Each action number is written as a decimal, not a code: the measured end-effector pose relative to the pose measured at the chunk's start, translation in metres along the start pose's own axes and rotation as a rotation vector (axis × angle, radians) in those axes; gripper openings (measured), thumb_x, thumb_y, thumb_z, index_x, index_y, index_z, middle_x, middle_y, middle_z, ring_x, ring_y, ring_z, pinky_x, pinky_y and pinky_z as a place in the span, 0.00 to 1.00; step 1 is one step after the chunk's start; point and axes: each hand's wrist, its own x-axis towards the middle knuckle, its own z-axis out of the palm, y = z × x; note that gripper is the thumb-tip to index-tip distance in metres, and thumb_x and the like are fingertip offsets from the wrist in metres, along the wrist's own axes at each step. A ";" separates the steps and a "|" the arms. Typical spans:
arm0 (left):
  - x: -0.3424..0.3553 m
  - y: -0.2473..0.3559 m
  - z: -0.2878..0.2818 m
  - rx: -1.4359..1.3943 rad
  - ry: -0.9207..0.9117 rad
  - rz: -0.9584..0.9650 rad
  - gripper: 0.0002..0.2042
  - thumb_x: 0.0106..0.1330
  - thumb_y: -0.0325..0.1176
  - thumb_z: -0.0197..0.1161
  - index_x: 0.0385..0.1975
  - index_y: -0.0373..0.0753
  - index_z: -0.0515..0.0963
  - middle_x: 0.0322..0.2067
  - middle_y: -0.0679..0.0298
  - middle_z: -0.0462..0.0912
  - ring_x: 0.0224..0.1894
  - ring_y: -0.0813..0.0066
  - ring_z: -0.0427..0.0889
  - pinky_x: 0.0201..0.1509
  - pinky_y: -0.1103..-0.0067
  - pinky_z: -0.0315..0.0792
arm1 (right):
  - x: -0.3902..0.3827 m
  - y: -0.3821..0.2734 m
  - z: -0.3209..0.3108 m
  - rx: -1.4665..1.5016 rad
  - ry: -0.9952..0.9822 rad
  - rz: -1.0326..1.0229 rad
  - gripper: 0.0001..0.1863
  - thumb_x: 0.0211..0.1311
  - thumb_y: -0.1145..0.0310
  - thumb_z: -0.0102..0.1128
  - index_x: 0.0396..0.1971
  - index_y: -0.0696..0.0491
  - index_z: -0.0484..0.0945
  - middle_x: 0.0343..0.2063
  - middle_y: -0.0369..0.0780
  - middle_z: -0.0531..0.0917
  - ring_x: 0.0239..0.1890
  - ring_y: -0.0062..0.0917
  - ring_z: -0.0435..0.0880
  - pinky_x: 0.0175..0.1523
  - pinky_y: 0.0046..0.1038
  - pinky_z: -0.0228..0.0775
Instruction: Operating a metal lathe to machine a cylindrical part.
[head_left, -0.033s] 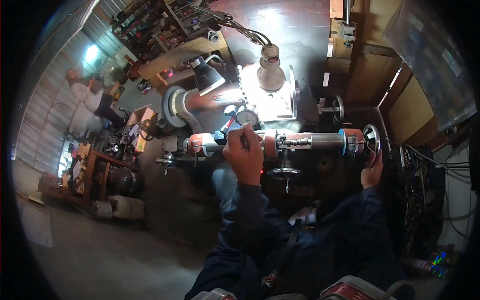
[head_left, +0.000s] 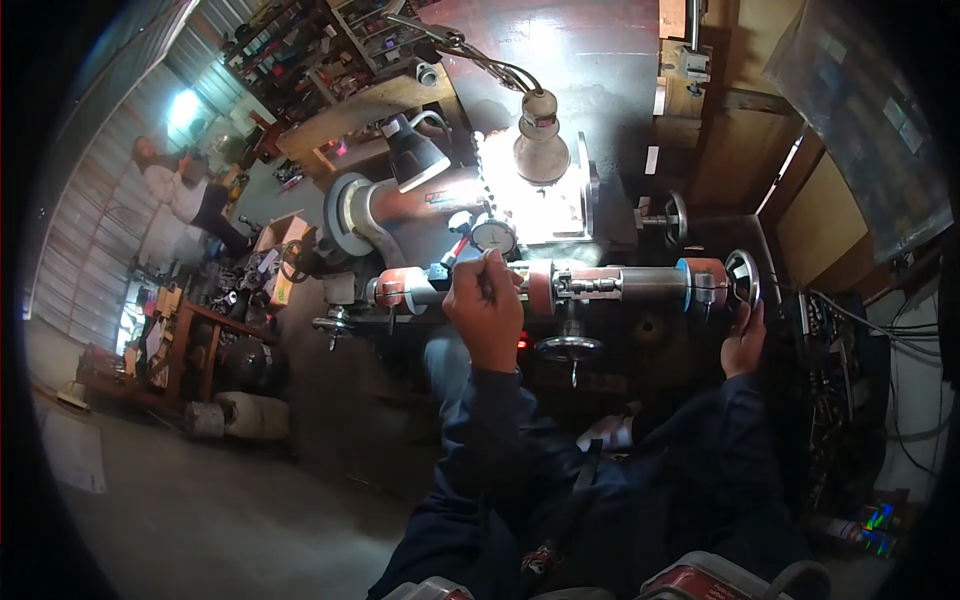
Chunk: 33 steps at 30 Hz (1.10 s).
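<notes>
My left hand (head_left: 485, 318) is closed, its thumb and fingertips pinched together just below the round dial gauge (head_left: 493, 237). Whatever lies between those fingertips is too small or hidden to make out. Behind this hand runs a horizontal metal shaft (head_left: 650, 284) with orange-red collars, one of them the middle collar (head_left: 540, 287). At the shaft's right end, my right hand (head_left: 742, 345) has its fingers curled on the lower rim of a chrome handwheel (head_left: 741, 268). A bright lamp (head_left: 541, 150) hangs over the machine and washes out the area beneath it.
A second, black lamp (head_left: 414, 152) stands left of the bright one. Below the shaft sits another handwheel (head_left: 570, 347), with a further handwheel (head_left: 676, 219) behind it. Parts crowd a wooden bench (head_left: 190, 340) at left. Another person (head_left: 185, 195) stands far left. Cables (head_left: 890, 330) hang at right.
My left hand has shifted very slightly left. The right hand stays on the handwheel.
</notes>
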 end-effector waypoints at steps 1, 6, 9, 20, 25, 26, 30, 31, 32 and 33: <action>0.001 -0.004 -0.001 -0.049 -0.066 -0.026 0.07 0.68 0.26 0.56 0.27 0.34 0.67 0.16 0.64 0.77 0.18 0.84 0.76 0.22 0.85 0.69 | -0.001 -0.001 0.000 0.003 0.002 -0.027 0.17 0.74 0.63 0.40 0.47 0.62 0.71 0.33 0.49 0.82 0.36 0.36 0.82 0.42 0.30 0.69; 0.005 -0.005 0.003 0.025 -0.025 0.025 0.06 0.66 0.24 0.58 0.27 0.34 0.70 0.17 0.61 0.80 0.19 0.81 0.79 0.23 0.84 0.69 | 0.003 -0.002 0.001 0.006 0.010 -0.023 0.18 0.74 0.63 0.40 0.46 0.63 0.71 0.32 0.51 0.81 0.35 0.38 0.81 0.41 0.31 0.69; 0.013 -0.014 -0.010 -0.278 -0.139 -0.108 0.06 0.66 0.25 0.57 0.27 0.35 0.70 0.17 0.60 0.80 0.20 0.79 0.80 0.24 0.82 0.70 | 0.005 -0.004 0.003 0.014 -0.022 0.002 0.18 0.74 0.63 0.41 0.47 0.64 0.71 0.32 0.51 0.81 0.35 0.39 0.81 0.42 0.31 0.69; -0.001 0.000 -0.012 0.064 -0.075 0.074 0.02 0.66 0.24 0.56 0.32 0.33 0.73 0.18 0.62 0.75 0.20 0.79 0.74 0.24 0.79 0.68 | -0.003 0.014 -0.006 0.081 -0.082 -0.002 0.19 0.74 0.63 0.39 0.52 0.61 0.70 0.41 0.47 0.82 0.46 0.36 0.81 0.51 0.30 0.68; 0.014 -0.005 -0.019 -0.077 -0.254 0.113 0.03 0.66 0.25 0.57 0.34 0.32 0.74 0.19 0.63 0.76 0.21 0.81 0.73 0.26 0.81 0.69 | 0.002 0.022 -0.006 0.116 -0.140 0.018 0.19 0.75 0.64 0.37 0.56 0.60 0.68 0.44 0.46 0.81 0.48 0.31 0.79 0.53 0.29 0.66; 0.017 -0.006 -0.021 -0.077 -0.252 0.115 0.03 0.66 0.25 0.57 0.34 0.32 0.74 0.19 0.63 0.76 0.21 0.81 0.73 0.26 0.81 0.69 | 0.003 0.020 -0.005 0.117 -0.139 0.015 0.19 0.75 0.64 0.37 0.56 0.60 0.68 0.44 0.46 0.81 0.48 0.31 0.79 0.53 0.29 0.66; 0.025 -0.013 -0.025 -0.107 -0.374 0.096 0.03 0.65 0.26 0.58 0.33 0.32 0.75 0.21 0.60 0.78 0.23 0.75 0.77 0.28 0.80 0.70 | 0.004 0.009 -0.006 0.108 -0.144 -0.007 0.19 0.75 0.64 0.37 0.53 0.61 0.68 0.41 0.48 0.81 0.44 0.34 0.80 0.50 0.29 0.67; 0.024 -0.016 -0.025 -0.133 -0.400 0.047 0.04 0.64 0.26 0.59 0.33 0.32 0.75 0.22 0.56 0.80 0.24 0.68 0.80 0.28 0.78 0.71 | 0.004 0.008 -0.007 0.110 -0.153 0.004 0.18 0.75 0.63 0.37 0.53 0.61 0.68 0.42 0.47 0.81 0.45 0.33 0.80 0.50 0.28 0.67; 0.022 -0.020 -0.026 -0.137 -0.401 0.049 0.04 0.64 0.26 0.59 0.33 0.32 0.75 0.22 0.56 0.80 0.24 0.68 0.80 0.28 0.78 0.71 | 0.003 0.008 -0.009 0.109 -0.150 0.003 0.18 0.75 0.63 0.37 0.53 0.61 0.68 0.42 0.47 0.81 0.45 0.33 0.80 0.50 0.28 0.67; 0.019 -0.025 -0.027 -0.177 -0.384 0.017 0.04 0.64 0.26 0.59 0.33 0.32 0.75 0.22 0.57 0.80 0.24 0.71 0.80 0.28 0.78 0.71 | 0.002 0.008 -0.011 0.113 -0.173 0.012 0.18 0.75 0.64 0.37 0.53 0.61 0.68 0.42 0.46 0.81 0.45 0.32 0.79 0.51 0.28 0.66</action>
